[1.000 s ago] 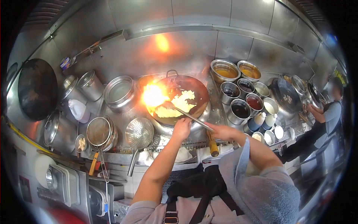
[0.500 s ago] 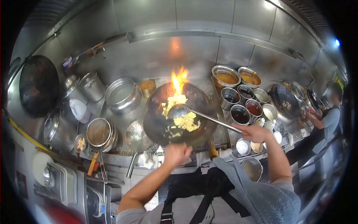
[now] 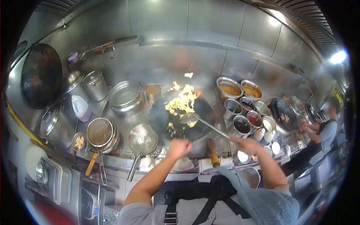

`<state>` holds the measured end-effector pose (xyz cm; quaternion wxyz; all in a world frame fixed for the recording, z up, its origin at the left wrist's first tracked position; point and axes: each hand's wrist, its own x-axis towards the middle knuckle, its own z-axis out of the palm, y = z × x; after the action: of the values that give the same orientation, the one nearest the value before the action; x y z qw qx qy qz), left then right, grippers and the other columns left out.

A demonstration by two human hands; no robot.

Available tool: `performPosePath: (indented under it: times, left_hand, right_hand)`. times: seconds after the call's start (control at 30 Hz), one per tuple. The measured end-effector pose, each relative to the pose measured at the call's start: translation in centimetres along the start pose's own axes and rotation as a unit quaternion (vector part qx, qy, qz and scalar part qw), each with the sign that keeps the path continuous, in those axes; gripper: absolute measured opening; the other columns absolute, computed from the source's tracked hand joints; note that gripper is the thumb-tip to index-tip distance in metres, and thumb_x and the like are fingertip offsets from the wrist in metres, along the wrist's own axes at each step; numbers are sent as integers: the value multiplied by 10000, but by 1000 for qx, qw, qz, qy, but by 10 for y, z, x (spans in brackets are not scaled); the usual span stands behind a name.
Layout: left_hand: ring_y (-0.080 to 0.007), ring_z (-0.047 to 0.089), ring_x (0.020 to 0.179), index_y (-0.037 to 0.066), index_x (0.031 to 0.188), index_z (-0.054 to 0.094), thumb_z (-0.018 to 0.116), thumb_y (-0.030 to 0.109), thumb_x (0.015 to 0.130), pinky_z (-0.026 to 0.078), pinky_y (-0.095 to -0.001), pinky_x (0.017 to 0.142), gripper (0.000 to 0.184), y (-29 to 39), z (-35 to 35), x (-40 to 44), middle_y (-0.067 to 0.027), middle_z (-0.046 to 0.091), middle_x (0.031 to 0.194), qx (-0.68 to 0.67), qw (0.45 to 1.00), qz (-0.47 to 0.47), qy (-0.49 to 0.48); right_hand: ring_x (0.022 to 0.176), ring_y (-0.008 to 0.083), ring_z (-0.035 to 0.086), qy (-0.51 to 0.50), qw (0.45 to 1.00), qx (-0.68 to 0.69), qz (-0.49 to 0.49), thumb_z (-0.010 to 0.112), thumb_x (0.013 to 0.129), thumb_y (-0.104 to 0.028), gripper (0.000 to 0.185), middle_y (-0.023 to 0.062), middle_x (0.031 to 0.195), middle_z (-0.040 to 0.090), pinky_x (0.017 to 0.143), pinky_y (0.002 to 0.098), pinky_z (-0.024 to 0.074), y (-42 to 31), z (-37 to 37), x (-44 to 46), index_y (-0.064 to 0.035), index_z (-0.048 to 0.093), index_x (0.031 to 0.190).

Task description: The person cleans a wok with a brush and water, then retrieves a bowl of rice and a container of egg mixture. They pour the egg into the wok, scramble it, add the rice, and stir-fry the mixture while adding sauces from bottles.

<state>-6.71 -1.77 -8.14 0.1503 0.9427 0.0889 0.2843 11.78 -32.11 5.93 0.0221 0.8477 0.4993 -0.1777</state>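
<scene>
Scattering above the wok (image 3: 205,117), yellow food (image 3: 183,102) now looks mid-toss, flames (image 3: 198,92) shrunk; right hand (image 3: 248,145) curls fingers round the ladle (image 3: 214,129); left hand (image 3: 179,148), finger closure unclear.

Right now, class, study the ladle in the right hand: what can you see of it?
The ladle looks like grey metal, with a rounded bowl and a long, slim, straight handle. The handle slants from the bowl to the right hand, which grips it and hides its end. The bowl is over the dark wok, close beside yellow food pieces, some apparently against it. Whether it touches the wok itself is unclear.
</scene>
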Motion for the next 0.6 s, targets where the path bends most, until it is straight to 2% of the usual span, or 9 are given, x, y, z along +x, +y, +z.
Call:
performPosePath:
  times: [0.13,0.2,0.27,0.33,0.37,0.43,0.5,0.57,0.6]
  left_hand:
    - [-307,609,982,99,1059,677,693,231,797,490,-417,824,294,-2,11,40,-105,644,1064,-13,997,-51,-53]
    - [-290,537,1117,98,1160,619,703,206,805,442,-396,933,380,54,-43,36,-104,587,1172,-252,963,72,-57]
    - [-307,530,1133,88,1179,609,704,151,814,427,-384,973,383,101,-96,21,-128,555,1225,-429,852,198,-224]
    - [-312,518,1155,81,1196,599,709,139,802,421,-389,985,413,129,-147,5,-129,544,1247,-442,839,221,-226]
    - [-317,507,1178,73,1213,589,715,128,790,414,-393,997,444,140,-169,-4,-130,532,1268,-457,825,242,-230]
    - [-327,484,1223,58,1247,570,726,106,767,401,-401,1020,507,149,-191,-19,-132,510,1311,-486,793,281,-236]
    - [-333,504,1201,57,1256,557,709,85,766,413,-404,1005,514,129,-157,-16,-135,533,1284,-471,812,261,-225]
    - [-338,523,1179,57,1265,544,691,64,764,425,-406,990,522,114,-143,-15,-139,556,1258,-452,830,243,-218]
    - [-335,549,1143,50,1260,539,662,30,747,439,-405,969,528,109,-143,-14,-144,585,1214,-441,823,212,-287]
  right_hand:
    - [953,385,629,28,999,2,-39,567,823,-124,798,214,1079,639,830,444,491,17,19,34,-282,194,1510]
    - [940,400,631,32,999,-14,6,557,827,-123,793,238,1095,629,821,454,493,32,39,90,-264,183,1513]
    - [927,415,632,27,998,-18,54,547,832,-123,789,262,1110,619,811,465,495,19,42,109,-247,173,1516]
    - [875,354,660,52,948,293,115,516,841,-131,781,244,1053,643,749,429,521,-11,19,120,-235,145,1520]
    - [875,354,660,50,948,293,112,516,841,-131,781,244,1053,643,749,429,521,-9,45,144,-235,145,1520]
    - [681,277,648,278,948,114,111,529,853,-114,814,200,919,643,602,391,522,5,124,210,-179,77,1527]
    - [612,231,603,210,942,236,109,532,862,-96,820,158,844,613,547,361,502,-23,134,218,-162,58,1528]
    - [509,149,514,50,836,537,98,523,887,-40,796,64,691,526,463,305,453,-70,87,189,-119,58,1529]
    - [509,149,514,49,837,536,97,523,887,-40,796,64,691,526,463,305,453,-72,75,180,-119,58,1529]
